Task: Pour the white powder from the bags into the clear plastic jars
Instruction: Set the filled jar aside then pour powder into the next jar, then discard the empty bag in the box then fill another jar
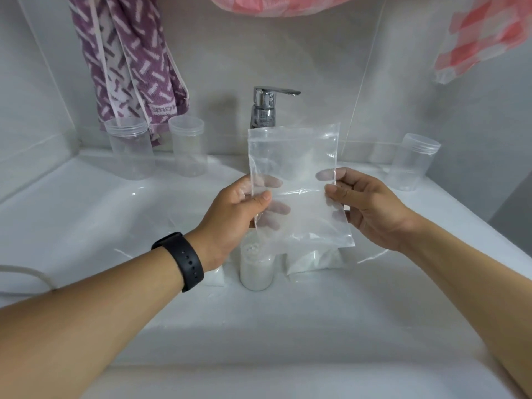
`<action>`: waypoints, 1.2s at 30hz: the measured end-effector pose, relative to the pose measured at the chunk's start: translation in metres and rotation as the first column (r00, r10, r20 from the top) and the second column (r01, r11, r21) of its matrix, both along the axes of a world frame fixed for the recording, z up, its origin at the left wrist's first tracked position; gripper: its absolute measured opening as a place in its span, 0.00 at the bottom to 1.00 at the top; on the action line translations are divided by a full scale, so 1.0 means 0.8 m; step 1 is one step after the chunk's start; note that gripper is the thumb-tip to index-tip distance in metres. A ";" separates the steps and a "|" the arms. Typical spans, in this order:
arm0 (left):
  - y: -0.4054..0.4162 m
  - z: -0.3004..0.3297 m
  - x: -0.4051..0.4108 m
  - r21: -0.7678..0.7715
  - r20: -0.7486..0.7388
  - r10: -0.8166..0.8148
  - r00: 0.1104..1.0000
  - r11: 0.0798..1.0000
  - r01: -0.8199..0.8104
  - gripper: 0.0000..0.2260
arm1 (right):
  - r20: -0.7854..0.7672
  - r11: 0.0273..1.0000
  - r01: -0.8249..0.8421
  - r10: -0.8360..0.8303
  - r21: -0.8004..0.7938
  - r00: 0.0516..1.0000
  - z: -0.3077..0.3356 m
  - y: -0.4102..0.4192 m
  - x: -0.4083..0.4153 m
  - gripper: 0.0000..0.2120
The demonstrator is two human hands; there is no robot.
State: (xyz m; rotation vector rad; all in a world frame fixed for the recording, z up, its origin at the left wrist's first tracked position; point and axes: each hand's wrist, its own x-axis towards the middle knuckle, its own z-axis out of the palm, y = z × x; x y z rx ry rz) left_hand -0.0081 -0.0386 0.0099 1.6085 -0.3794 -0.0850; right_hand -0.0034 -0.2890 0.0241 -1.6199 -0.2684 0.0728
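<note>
Bag [296, 182]: hanging upright over filled jar [256, 272], left hand [233, 214] and right hand [365, 208] fingers pinching side edges. Risk: residual powder spilling onto counter [86, 214] if tilting.

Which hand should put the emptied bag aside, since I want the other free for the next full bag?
Left, probably. The left hand grips the bag with more fingers behind it, while the right hand is nearer the full bag beside the filled jar.
</note>
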 end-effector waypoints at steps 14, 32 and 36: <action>0.000 -0.002 0.000 -0.048 0.013 0.042 0.999 0.998 -0.041 0.13 | -0.162 0.980 -0.018 0.050 0.198 0.986 -0.004 -0.001 -0.003 0.14; -0.046 0.059 -0.207 0.286 0.348 -0.024 0.937 0.955 -0.082 0.17 | -0.232 0.843 0.357 -0.283 0.402 0.931 0.005 -0.001 -0.249 0.15; -0.102 0.079 -0.254 0.326 0.393 -0.136 0.909 0.945 0.001 0.15 | -0.226 0.807 0.408 -0.342 0.427 0.912 0.002 -0.053 -0.323 0.16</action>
